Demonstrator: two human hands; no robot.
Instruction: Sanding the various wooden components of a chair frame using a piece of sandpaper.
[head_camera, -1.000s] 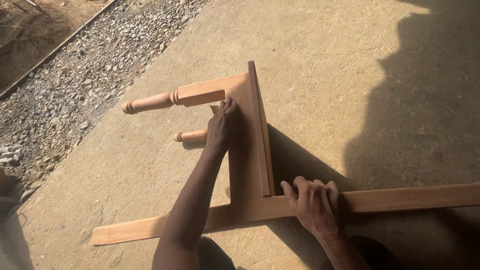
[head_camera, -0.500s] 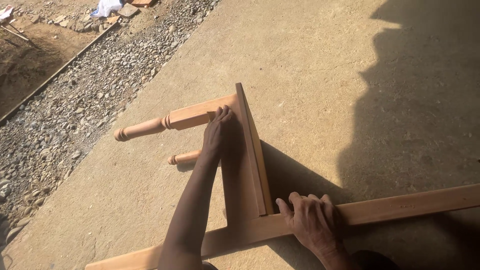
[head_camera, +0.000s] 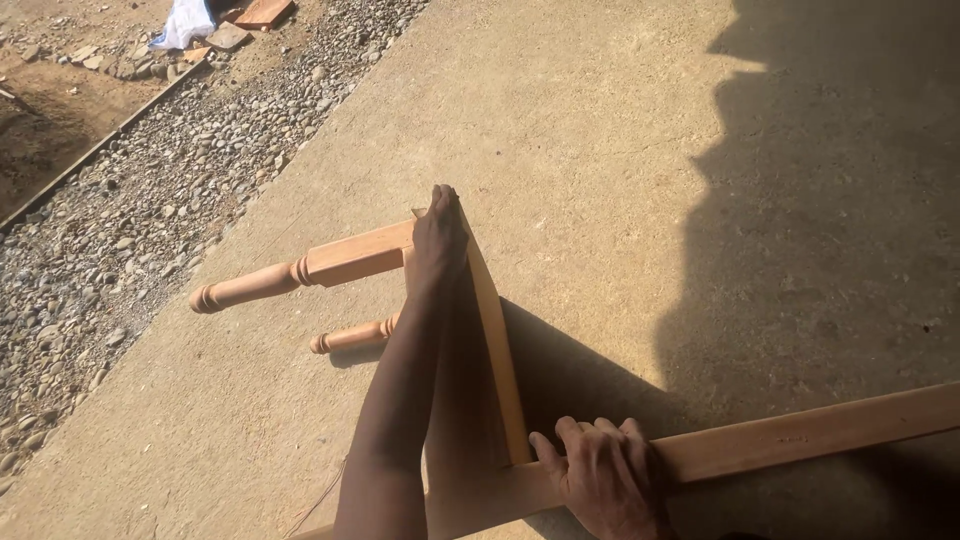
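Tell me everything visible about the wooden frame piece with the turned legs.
The wooden frame piece is pale, unfinished-looking timber: a flat panel standing on edge on the concrete floor, with two legs pointing left toward the gravel. The upper leg has a square block, then a rounded, turned end; the lower leg is mostly hidden. The left hand grips the panel's far top corner. Its near end meets a long wooden plank, which the right hand presses down.
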